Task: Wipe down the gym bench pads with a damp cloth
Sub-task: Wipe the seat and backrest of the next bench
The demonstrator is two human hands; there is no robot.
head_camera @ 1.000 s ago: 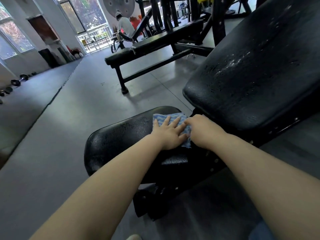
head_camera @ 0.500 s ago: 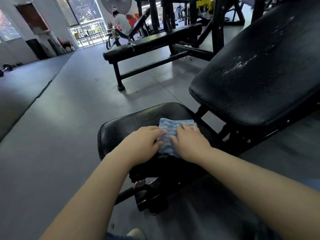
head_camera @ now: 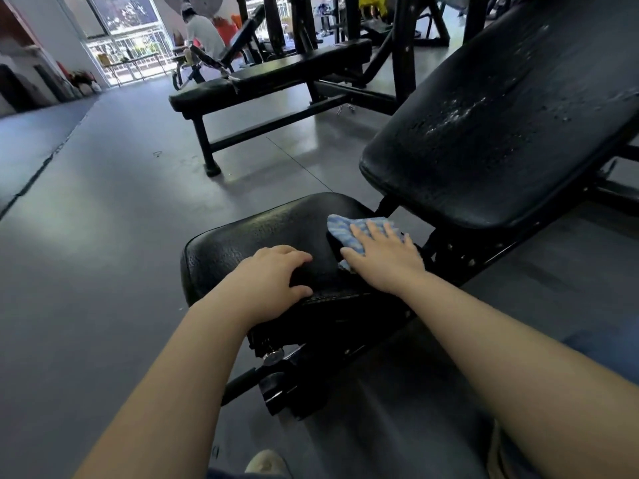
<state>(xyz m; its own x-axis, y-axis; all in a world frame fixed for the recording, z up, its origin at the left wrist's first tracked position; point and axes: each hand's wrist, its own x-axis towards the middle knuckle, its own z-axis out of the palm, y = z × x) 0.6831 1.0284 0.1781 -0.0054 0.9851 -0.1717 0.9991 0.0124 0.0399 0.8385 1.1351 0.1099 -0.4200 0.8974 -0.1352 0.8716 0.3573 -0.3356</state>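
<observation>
My right grip (head_camera: pixel 382 262) is lying flat and wide on the blue striped cloth (head_camera: pixel 340 230), fingers spread straight, pressing it onto the far right corner of the black seat pad (head_camera: pixel 256 233). The cloth is poking out beyond my fingertips and to the left of my thumb, with its far edge reaching the gap just below the back pad (head_camera: pixel 491 140). My left grip (head_camera: pixel 273 281) is sitting just left of the right one, apart from the cloth, fingers curled over the near edge of the seat pad and gripping it, thumb on the pad's front face. The back pad is rising tilted up and away beyond my right grip, and its surface is showing pale wet streaks and droplets. Below both grips the bench's black frame (head_camera: pixel 287 382) is showing, with a round metal knob. Far ahead of my left grip a flat bench (head_camera: pixel 273 76) is standing on the grey floor (head_camera: pixel 103 219), and a person (head_camera: pixel 204 32) in a white top is sitting beyond it near the windows.
</observation>
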